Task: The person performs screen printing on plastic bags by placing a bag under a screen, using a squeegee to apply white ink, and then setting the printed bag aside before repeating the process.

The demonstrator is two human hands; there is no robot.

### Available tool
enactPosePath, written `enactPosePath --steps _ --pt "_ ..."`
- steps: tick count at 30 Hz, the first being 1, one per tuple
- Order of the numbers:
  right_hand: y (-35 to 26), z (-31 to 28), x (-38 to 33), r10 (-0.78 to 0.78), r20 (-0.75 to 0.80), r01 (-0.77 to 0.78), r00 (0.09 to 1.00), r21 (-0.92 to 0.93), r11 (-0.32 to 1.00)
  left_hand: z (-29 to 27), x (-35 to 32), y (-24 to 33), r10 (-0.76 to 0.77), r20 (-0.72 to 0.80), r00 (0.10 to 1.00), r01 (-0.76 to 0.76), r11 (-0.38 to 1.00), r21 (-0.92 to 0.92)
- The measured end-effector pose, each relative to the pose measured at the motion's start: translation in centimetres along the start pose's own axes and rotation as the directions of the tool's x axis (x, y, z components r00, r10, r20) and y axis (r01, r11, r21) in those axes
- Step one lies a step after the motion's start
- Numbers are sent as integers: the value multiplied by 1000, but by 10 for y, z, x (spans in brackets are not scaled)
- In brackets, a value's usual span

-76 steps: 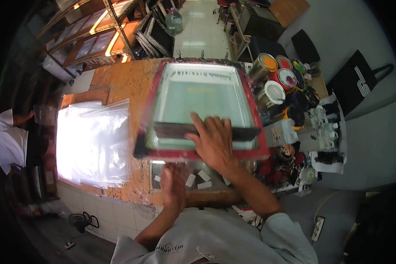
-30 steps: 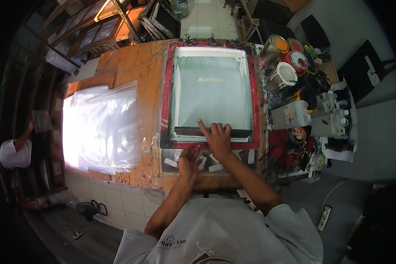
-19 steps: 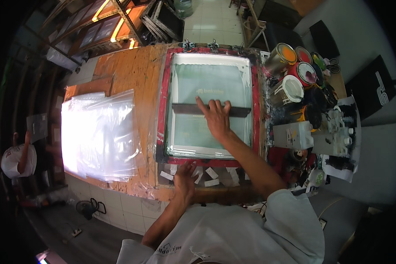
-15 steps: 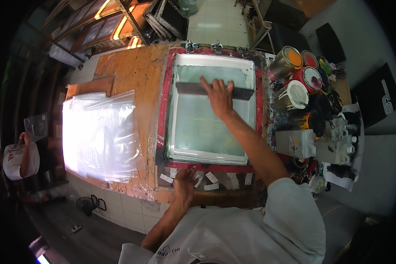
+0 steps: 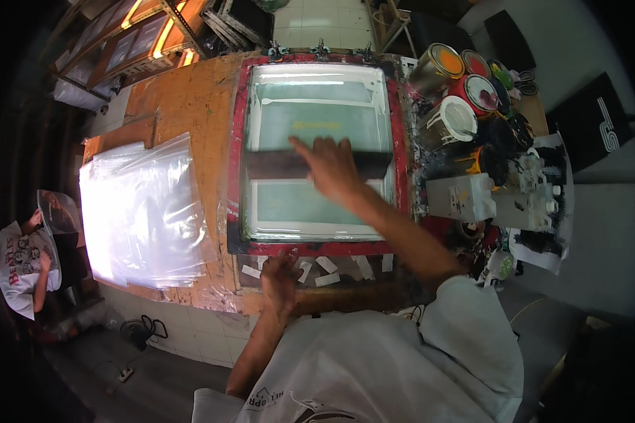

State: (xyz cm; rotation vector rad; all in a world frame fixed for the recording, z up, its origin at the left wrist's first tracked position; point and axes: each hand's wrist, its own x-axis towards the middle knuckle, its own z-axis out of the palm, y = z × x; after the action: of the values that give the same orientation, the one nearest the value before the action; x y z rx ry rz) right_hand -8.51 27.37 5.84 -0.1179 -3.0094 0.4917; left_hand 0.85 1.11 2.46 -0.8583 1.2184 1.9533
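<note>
The right hand point(image 5: 331, 168) is clamped on a long dark squeegee point(image 5: 274, 165), its index finger stretched out, blurred. The squeegee lies crosswise near the middle of a red-framed screen point(image 5: 400, 158), which sits on the wooden worktop point(image 5: 199, 92) under metal clips point(image 5: 321, 48) at its far edge. The left hand point(image 5: 280, 280) is at the frame's near edge; whether it grips it I cannot tell. Clear plastic sheets point(image 5: 144, 215) lie to the left, paint cans point(image 5: 446, 121) stand to the right.
</note>
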Motion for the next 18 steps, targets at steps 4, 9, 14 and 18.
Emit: enactPosePath --steps 4,9,14,18 --pt "-65 -18 -80 25 -142 -28 990 -17 999 5 -20 18 86 149 985 -86 996 -3" --pt "-103 -51 -105 -24 -340 -20 940 -123 992 31 -56 59 190 287 939 -182 982 -56" --pt "-104 -118 -69 -97 -434 5 896 -208 978 73 -78 112 458 497 737 -427 885 -183" --pt "-99 -206 1 -133 -508 15 851 -230 973 121 -47 161 595 621 511 -643 743 -183"
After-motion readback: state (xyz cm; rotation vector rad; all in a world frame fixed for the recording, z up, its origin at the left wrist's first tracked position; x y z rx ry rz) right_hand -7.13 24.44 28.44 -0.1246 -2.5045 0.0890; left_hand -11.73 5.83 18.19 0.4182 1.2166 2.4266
